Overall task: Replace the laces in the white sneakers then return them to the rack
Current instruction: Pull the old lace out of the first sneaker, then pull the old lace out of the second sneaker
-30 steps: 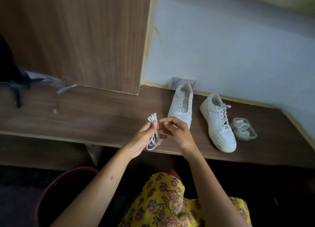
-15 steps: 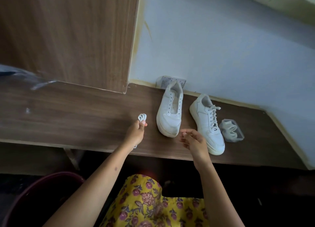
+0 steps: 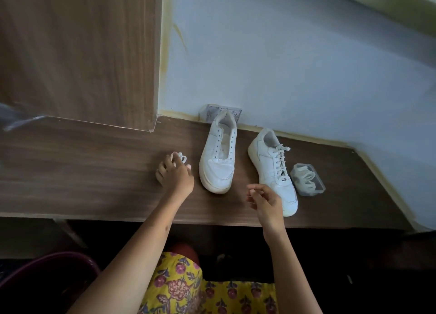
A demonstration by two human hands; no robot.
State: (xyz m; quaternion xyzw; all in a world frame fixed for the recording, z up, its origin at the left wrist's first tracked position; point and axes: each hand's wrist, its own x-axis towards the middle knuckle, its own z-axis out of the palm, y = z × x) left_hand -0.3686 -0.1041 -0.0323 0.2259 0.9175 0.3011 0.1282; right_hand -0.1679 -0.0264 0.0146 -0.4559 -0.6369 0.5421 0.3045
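Observation:
Two white sneakers stand on the wooden shelf. The left sneaker has bare eyelets and no lace. A white lace runs through the right sneaker. My left hand is low over the shelf, just left of the unlaced sneaker, and pinches a bundled white lace in its fingertips. Near the toe of the laced sneaker hovers my right hand, fingers loosely curled and holding nothing.
A clear plastic pack with white laces lies right of the laced sneaker. A wooden panel rises at back left, a pale wall behind the shoes. A maroon bucket sits below left.
My hands came apart. The left hand carried the bundled lace leftward and down to the shelf beside the unlaced sneaker. The right hand let go and drifted right, toward the laced sneaker.

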